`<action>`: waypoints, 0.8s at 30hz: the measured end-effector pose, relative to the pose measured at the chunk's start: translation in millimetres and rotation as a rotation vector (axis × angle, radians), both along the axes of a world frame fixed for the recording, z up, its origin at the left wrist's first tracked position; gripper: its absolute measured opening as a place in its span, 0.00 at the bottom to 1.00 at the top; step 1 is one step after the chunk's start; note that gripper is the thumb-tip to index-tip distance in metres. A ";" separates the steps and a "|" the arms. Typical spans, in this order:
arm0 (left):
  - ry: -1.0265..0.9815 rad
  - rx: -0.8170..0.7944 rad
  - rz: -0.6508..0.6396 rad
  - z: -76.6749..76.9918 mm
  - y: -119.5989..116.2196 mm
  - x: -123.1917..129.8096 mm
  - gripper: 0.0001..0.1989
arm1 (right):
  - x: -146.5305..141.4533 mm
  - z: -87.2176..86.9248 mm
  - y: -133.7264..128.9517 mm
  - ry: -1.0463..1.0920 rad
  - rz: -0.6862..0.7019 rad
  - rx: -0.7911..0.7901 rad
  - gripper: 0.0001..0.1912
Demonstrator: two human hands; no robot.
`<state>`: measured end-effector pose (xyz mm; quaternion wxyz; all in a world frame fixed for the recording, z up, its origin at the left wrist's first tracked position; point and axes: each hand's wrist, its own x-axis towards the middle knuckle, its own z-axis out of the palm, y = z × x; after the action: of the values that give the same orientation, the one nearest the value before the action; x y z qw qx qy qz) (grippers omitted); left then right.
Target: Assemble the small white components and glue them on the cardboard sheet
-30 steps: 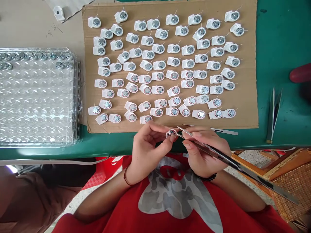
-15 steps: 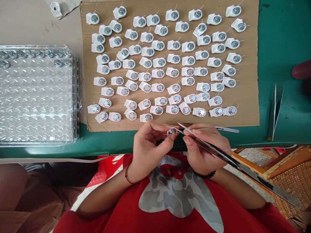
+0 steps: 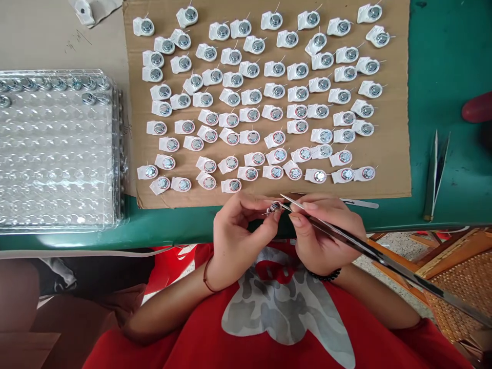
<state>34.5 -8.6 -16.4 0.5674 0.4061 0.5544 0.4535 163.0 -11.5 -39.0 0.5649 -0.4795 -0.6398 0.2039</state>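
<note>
My left hand (image 3: 240,230) is closed, with thumb and fingers pinching a small round silver metal part (image 3: 273,207) that has a thin wire at its side. In my right hand (image 3: 326,233) is a pair of long metal tweezers (image 3: 378,260). Their two tips are slightly apart, right beside the small part; whether they touch it I cannot tell. Just beyond my hands lies a cardboard sheet (image 3: 390,154) bearing rows of similar round silver parts on white tabs, such as this one (image 3: 319,176), many with a thin wire sticking out.
To the left stands a clear plastic tray (image 3: 46,154) with some round metal parts in its back rows. A second pair of tweezers (image 3: 435,177) rests on the green table (image 3: 453,56) at right. Another thin metal tool (image 3: 359,204) lies behind my right hand. A wooden chair (image 3: 461,287) stands at lower right.
Both hands stay nearly in place with the same part and tweezers. The tweezers' rear end reaches further right. The view has shifted slightly.
</note>
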 end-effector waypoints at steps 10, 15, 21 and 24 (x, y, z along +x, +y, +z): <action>0.025 0.094 0.086 -4.8 -6.8 5.6 0.08 | -10.7 1.5 4.1 0.090 -0.063 -0.044 0.12; -0.003 0.061 0.120 -3.7 -5.8 4.0 0.08 | -17.3 2.3 8.6 0.142 -0.103 -0.059 0.11; -0.025 0.048 0.128 -3.5 -4.7 1.7 0.08 | -19.8 7.4 10.5 0.184 -0.111 -0.156 0.11; -0.063 0.042 0.138 -4.7 -5.8 2.2 0.08 | -20.1 7.8 9.7 0.223 -0.142 -0.227 0.08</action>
<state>36.6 -14.4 -21.1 0.5434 0.3641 0.5534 0.5156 142.9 -1.8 -31.2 0.5873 -0.5589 -0.5106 0.2863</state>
